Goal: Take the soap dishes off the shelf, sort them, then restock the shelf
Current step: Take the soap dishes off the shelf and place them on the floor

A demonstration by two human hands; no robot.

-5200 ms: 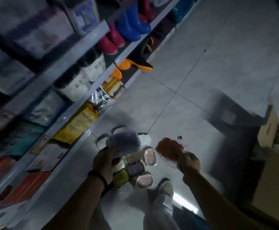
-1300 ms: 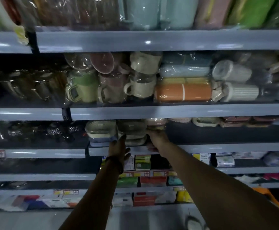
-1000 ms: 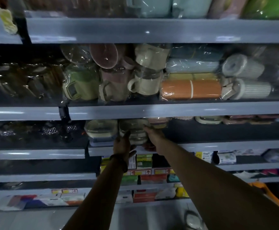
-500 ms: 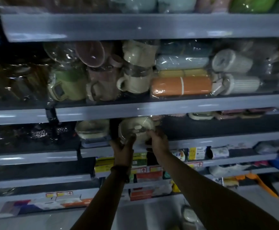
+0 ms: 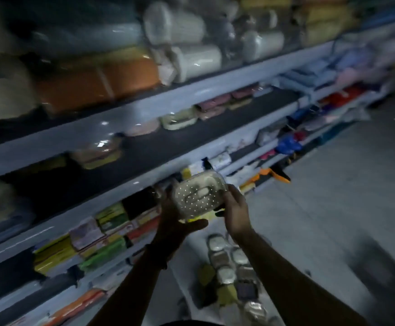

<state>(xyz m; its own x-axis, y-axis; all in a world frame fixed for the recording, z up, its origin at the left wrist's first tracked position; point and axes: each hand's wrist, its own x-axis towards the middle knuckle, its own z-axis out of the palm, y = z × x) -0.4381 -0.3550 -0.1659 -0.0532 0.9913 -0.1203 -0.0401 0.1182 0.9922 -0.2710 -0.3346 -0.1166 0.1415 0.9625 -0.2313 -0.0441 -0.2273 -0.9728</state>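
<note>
Soap dish (image 5: pixel 198 195) held between both hands' fingers (image 5: pixel 233 196).

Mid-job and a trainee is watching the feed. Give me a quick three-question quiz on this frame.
1. True or false: the held dish rests on the shelf.
2. How many hands hold it? A none, B one, C two.
3. Fill in: other dishes lie in rows on the ___.
Key: 1 false, it is held clear of the shelf. 2 C, left hand and right hand. 3 floor.
</note>
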